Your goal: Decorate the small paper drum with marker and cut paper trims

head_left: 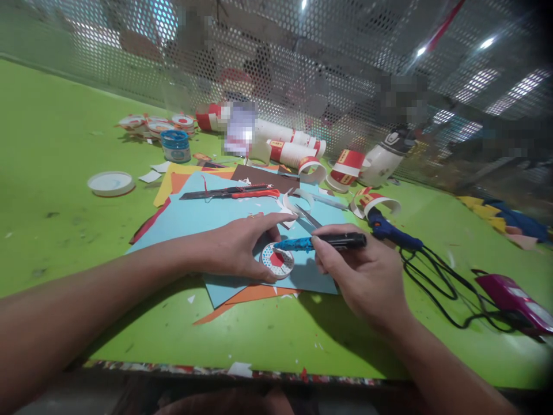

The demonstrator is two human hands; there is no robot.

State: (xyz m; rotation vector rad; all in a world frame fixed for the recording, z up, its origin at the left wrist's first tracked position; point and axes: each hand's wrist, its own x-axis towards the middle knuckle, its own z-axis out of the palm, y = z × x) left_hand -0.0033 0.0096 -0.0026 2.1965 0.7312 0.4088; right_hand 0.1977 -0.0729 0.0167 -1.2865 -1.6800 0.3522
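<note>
Between the thumb and fingers of my left hand [242,246] is a small round white disc [287,266], with a red hexagon in its middle and blue dots around part of it. It rests on light blue paper [224,291]. My right hand [365,279] grips a black marker [339,241] whose front end is coated in blue paint. The painted tip is at the disc's upper edge; whether it touches, I cannot tell. Just beyond my hands lie scissors [307,217] and a craft knife [207,193] with an orange-red tool [257,194].
An opened blue paint jar [177,151] and a white lid [111,183] stand at left. Cut red-and-white paper cups [348,167] line the back beside a white bottle [386,161]. On the right, a blue glue gun [393,231] trails its black cord toward a magenta device [514,302].
</note>
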